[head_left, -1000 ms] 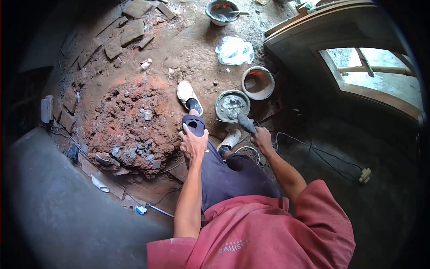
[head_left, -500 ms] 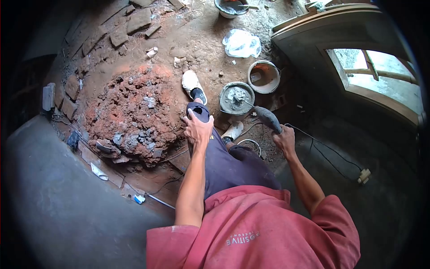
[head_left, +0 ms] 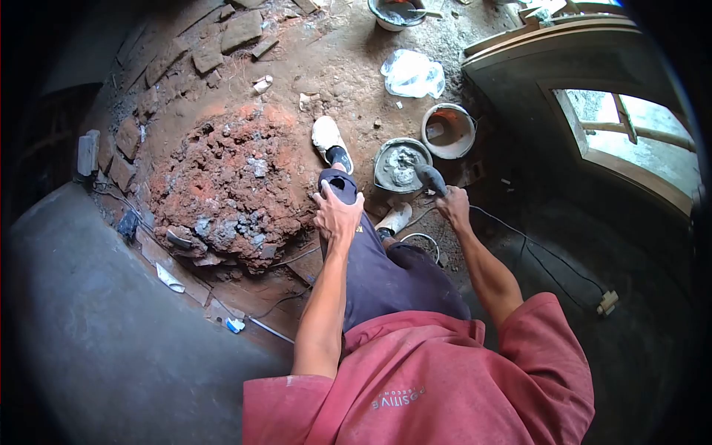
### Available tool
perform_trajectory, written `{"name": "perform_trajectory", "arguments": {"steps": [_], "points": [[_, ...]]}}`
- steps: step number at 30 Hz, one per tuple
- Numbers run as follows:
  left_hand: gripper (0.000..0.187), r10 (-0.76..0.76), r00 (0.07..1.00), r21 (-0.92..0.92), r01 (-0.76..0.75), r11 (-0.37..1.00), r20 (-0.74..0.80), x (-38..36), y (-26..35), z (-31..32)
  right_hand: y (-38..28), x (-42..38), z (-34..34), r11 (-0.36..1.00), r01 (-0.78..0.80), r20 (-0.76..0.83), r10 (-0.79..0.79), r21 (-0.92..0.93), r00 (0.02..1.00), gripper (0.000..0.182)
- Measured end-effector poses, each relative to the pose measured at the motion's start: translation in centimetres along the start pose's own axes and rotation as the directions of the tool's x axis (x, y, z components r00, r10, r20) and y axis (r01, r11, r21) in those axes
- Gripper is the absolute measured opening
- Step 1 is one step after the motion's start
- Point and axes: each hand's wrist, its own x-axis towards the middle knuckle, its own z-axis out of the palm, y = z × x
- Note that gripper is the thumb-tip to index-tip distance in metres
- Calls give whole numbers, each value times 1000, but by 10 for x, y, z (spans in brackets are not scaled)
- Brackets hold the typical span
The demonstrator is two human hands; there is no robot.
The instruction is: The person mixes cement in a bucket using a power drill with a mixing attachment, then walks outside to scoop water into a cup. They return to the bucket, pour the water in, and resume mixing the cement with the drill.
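My right hand grips a dark, dusty corded power drill by its rear end. The drill's front points at a bucket of wet grey mortar, whose surface is churned up in the middle. Any bit or mixing rod is hard to make out from here. My left hand rests on my bent left knee, fingers spread and holding nothing, just below a hole in the dark trousers.
Beside the mortar stands another bucket. A white plastic bag and a third bucket lie beyond. To the left is a heap of reddish rubble. A black cord runs right to a socket block near a framed window opening.
My right hand and the drill have shifted up and left, and the drill now looks steeper over the mortar. The view has moved slightly; my left hand stays on the knee.
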Motion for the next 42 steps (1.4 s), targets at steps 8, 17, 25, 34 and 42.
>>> {"name": "perform_trajectory", "arguments": {"steps": [8,17,25,34,42], "points": [[100,-15,996,-17,17,1000,86,2,4,-11,-21,-86,-92,999,-1,19,0,46,1000,19],[98,-6,1000,27,6,1000,3,-2,-5,3,13,-43,32,997,54,30,-52,-62,998,18],[97,19,1000,29,-20,999,20,-2,-5,-1,18,-32,-11,997,5,-13,-4,83,1000,21],[99,8,998,-2,-8,1000,60,-1,0,-6,16,-58,-78,992,92,-14,-91,82,996,19],[83,537,829,277,-486,829,-153,-10,5,17,17,14,0,1000,-27,19,27,-1,999,20]]}}
